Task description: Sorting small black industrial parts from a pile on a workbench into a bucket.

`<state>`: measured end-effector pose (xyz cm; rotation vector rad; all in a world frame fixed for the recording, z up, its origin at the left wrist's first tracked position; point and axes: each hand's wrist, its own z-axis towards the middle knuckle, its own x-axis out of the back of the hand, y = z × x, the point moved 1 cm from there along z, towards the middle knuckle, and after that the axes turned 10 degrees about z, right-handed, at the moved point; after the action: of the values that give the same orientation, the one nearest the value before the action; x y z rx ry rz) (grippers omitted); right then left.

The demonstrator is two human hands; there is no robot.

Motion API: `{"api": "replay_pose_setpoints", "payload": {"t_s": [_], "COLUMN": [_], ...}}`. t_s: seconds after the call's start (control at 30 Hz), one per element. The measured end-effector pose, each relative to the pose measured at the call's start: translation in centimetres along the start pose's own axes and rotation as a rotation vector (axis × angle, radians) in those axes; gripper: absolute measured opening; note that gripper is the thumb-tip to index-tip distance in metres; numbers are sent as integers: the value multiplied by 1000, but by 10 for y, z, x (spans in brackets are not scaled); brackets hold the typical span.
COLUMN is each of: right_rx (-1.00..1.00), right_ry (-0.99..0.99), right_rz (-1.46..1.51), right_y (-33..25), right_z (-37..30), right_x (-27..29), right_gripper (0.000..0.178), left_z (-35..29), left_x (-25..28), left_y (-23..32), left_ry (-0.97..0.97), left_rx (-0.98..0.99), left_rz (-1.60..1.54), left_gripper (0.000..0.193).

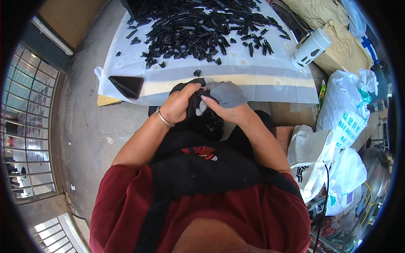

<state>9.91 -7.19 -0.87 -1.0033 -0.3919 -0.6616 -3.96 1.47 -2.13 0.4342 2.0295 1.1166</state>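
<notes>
Both hands meet over my lap, at the near edge of the table. My left hand [179, 101] is closed, its thumb pressed on a black plastic piece [194, 101]; a metal bangle circles the wrist. From the other side my right hand [228, 99] closes in, with a grey dotted glove over the fingers and the thumb bare. The fingers hide part of the piece, and it blends with my dark apron [202, 164]. A heap of similar black plastic pieces [185, 38] spreads across the far part of the table. One loose piece [197, 73] lies just beyond my hands.
A dark phone or wallet [127, 86] lies on the table cover [270, 86] at left. A white tumbler [311, 48] stands at the right edge. White plastic bags [310, 156] and brown sacks [344, 50] crowd the right side. A barred window [31, 122] is at far left.
</notes>
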Motion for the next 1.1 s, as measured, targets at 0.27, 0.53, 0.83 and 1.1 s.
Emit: {"api": "replay_pose_setpoints", "payload": {"t_s": [0.27,0.53,0.83,1.1], "right_rx": [-36,83,-273,-73], "right_ry": [26,125,-154,19], "right_rz": [-206,-357,253,-83], "right_y": [-8,-11,-4,-18], "right_z": [-5,-10,5,-12], "right_x": [-2,0,11,13], "right_gripper": [23,17,21,20], "left_z": [-3,13,-16,5], "left_x": [5,30,-14,13], "left_y": [-15,-38,4,-17], "left_ry": [-77,19,-57,78], "left_rx": [-106,-323,-180,-180], "left_rz": [106,933,976,527], "left_gripper": [27,29,32,48]}}
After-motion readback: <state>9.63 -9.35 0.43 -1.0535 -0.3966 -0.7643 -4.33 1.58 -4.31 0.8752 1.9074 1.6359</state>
